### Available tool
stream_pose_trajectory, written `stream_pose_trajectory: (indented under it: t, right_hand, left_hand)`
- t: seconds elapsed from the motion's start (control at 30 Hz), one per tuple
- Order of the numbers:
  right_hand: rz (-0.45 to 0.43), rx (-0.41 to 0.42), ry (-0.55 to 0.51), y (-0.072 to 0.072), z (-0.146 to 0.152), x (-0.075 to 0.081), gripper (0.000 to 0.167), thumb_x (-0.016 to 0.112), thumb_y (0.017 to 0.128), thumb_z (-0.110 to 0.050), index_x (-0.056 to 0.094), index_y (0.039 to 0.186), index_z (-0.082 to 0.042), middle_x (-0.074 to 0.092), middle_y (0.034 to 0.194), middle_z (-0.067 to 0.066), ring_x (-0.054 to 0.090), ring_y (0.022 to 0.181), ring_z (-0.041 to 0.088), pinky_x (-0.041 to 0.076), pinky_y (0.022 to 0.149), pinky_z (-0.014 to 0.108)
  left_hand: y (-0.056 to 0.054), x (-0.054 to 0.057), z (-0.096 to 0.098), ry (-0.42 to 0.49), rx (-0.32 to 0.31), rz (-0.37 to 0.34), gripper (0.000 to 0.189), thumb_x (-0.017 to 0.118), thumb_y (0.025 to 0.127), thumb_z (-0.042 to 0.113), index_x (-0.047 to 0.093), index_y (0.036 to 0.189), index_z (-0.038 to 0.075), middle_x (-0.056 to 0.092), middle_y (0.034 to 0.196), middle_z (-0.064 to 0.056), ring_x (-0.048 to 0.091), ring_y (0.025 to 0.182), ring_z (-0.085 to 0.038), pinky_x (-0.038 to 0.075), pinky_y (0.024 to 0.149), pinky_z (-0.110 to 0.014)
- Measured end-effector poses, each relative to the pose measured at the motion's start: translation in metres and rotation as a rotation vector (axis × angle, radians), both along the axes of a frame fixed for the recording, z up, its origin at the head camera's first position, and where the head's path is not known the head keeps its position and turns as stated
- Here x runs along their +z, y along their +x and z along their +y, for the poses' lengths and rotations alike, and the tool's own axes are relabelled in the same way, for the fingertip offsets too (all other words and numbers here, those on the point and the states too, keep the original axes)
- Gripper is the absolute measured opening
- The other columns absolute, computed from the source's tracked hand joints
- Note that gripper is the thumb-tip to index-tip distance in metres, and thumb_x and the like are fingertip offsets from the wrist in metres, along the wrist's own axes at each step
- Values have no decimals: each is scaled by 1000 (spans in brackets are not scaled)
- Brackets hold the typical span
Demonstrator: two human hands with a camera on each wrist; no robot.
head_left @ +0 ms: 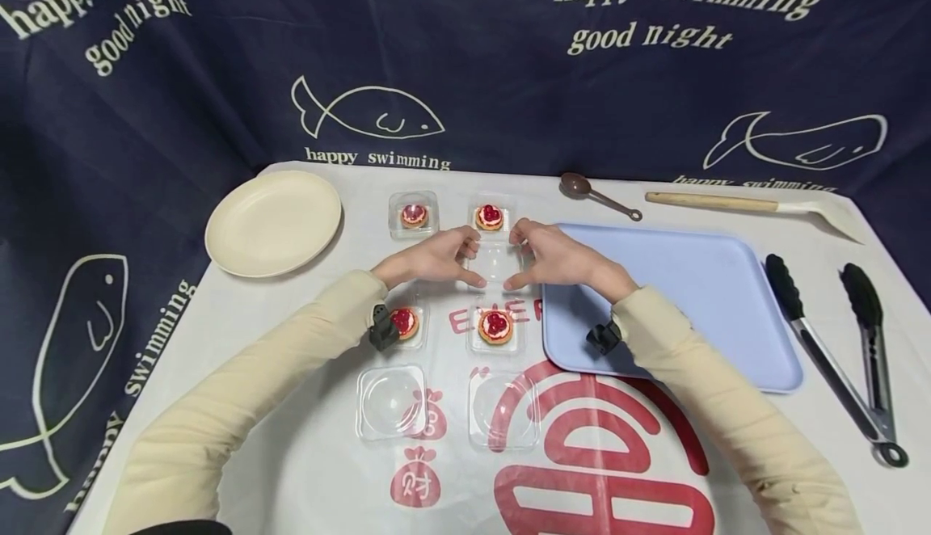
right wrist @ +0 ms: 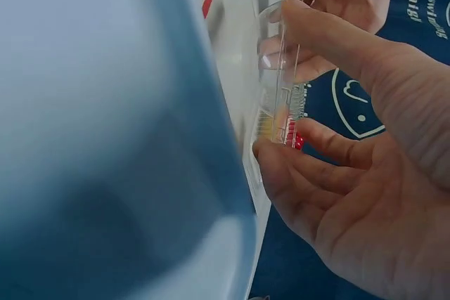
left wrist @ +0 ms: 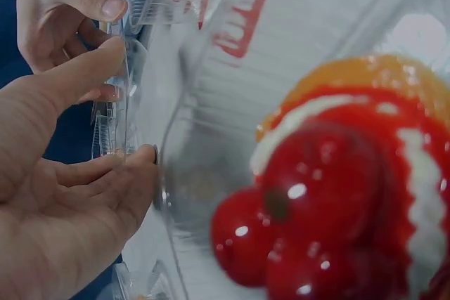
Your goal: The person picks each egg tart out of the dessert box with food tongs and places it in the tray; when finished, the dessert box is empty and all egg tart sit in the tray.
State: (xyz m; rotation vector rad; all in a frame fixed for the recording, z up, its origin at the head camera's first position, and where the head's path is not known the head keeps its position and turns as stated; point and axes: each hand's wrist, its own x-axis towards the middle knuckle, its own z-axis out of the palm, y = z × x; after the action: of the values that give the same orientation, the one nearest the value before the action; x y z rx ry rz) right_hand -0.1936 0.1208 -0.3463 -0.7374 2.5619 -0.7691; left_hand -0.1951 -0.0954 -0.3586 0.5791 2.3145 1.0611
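Note:
Between them, my left hand and right hand hold a clear plastic lid by its opposite edges, thumbs on the near side. The lid appears edge-on in the right wrist view, fingertips at its rim. Just behind it, a clear square box with a red-topped tart stands at the back. A second tart sits in a covered box to its left. Nearer me are two more boxed tarts, one in the middle and one partly behind my left wrist camera.
Two clear lids lie at the front. A blue tray reaches under my right forearm, with black-tipped tongs beyond it. A cream plate is at the back left. A brown spoon and a wooden-handled spatula lie behind the tray.

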Motion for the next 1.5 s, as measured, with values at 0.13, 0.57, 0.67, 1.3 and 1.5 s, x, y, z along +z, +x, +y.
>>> stream_pose_trajectory:
  t: [0.13, 0.57, 0.67, 1.3, 1.5]
  right_hand:
    - [6, -3, 7, 0, -1, 0, 58, 87, 70, -23, 51, 108, 1, 60, 104, 17, 58, 101, 31, 48, 84, 41]
    - [11, 1, 61, 4, 1, 8, 52, 80, 80, -34, 51, 105, 0, 48, 87, 12, 42, 74, 21, 36, 66, 31]
    - [13, -25, 61, 3, 2, 11, 49, 74, 85, -37, 50, 105, 1, 47, 87, 13, 43, 74, 22, 36, 67, 32]
    - [82, -58, -24, -1, 0, 14, 41, 66, 92, -33, 52, 107, 3, 55, 101, 16, 46, 81, 24, 40, 72, 34]
    - [93, -70, -71, -1, -5, 16, 40, 67, 92, -32, 53, 108, 1, 57, 106, 15, 52, 91, 28, 43, 78, 38]
  left_hand:
    - [1, 0, -1, 10, -16, 30, 68, 80, 78, 7, 40, 130, -12, 49, 104, -12, 48, 99, -23, 42, 91, -28]
    - [4, 9, -15, 2, -32, 11, 68, 74, 85, 11, 32, 133, -10, 49, 117, -21, 50, 109, -29, 42, 102, -36]
    - [-1, 18, -24, 38, -6, 50, 64, 71, 87, 10, 34, 134, -13, 50, 122, -26, 52, 115, -35, 43, 104, -39]
    - [-30, -11, -90, 126, 464, 49, 106, 79, 80, 6, 2, 152, -6, 17, 158, -25, 17, 148, -33, 13, 121, -37]
    - [-33, -21, -88, 91, 468, 39, 111, 80, 75, 1, 0, 153, -5, 21, 157, -25, 19, 147, -32, 11, 121, -35]
